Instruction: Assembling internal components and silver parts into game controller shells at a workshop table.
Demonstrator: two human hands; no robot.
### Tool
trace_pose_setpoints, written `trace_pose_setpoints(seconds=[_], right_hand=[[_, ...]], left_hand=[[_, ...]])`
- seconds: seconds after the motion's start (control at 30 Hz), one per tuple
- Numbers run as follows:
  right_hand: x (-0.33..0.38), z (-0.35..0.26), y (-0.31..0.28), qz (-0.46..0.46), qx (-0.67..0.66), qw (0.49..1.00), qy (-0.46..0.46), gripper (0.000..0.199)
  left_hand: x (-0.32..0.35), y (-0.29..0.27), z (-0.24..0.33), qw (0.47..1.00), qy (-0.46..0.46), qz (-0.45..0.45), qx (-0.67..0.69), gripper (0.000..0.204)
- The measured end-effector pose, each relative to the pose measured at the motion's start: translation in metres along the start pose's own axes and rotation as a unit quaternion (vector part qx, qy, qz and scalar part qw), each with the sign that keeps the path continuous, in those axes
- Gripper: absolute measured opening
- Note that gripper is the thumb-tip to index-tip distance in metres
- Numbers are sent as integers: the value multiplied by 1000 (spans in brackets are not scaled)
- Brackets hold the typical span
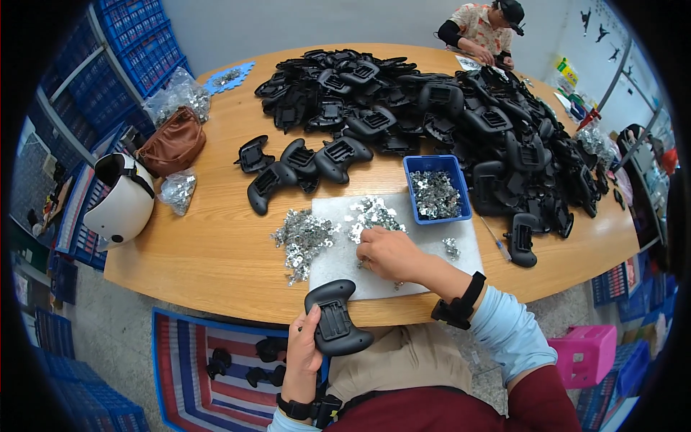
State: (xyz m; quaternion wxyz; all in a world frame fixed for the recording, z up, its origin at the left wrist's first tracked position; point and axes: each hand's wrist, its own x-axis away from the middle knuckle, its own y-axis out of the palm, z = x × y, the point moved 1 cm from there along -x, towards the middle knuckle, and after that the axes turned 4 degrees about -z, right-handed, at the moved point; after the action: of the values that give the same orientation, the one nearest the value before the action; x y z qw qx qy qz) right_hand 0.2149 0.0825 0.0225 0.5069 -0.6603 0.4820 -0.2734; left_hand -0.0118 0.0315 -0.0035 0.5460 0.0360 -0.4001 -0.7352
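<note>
Low in the frame's centre, the left hand grips a black controller shell with its open side up, ready for parts. Just above it, the right hand curls its fingers down, pinching among small metal pieces scattered over a white mat on the counter, beside a blue bin.

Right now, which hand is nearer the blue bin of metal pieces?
Right. The right hand rests on the white mat just below-left of the blue bin; the left hand is off the table edge, holding a black controller shell.
</note>
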Motion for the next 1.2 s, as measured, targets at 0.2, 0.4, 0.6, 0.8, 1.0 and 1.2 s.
trace_pose_setpoints(seconds=[0.2,0.4,0.6,0.8,1.0,1.2], right_hand=[[3,-3,-15,-7,-137,989,56,6],[27,-47,-11,85,-269,957,69,10],[38,-61,-10,129,-251,955,88,8],[47,-66,-3,201,-189,960,56,9],[56,-66,5,182,-251,949,48,12],[61,-61,-8,147,-317,922,168,35]], left_hand=[[-4,13,-1,999,21,-24,-1,27],[-11,23,-11,999,7,-39,-13,25],[-13,31,-18,999,14,-33,-19,23],[-11,39,-18,999,21,-38,-18,22],[-13,38,-23,999,33,-21,-37,19],[-14,41,-21,998,35,-9,-57,16]])
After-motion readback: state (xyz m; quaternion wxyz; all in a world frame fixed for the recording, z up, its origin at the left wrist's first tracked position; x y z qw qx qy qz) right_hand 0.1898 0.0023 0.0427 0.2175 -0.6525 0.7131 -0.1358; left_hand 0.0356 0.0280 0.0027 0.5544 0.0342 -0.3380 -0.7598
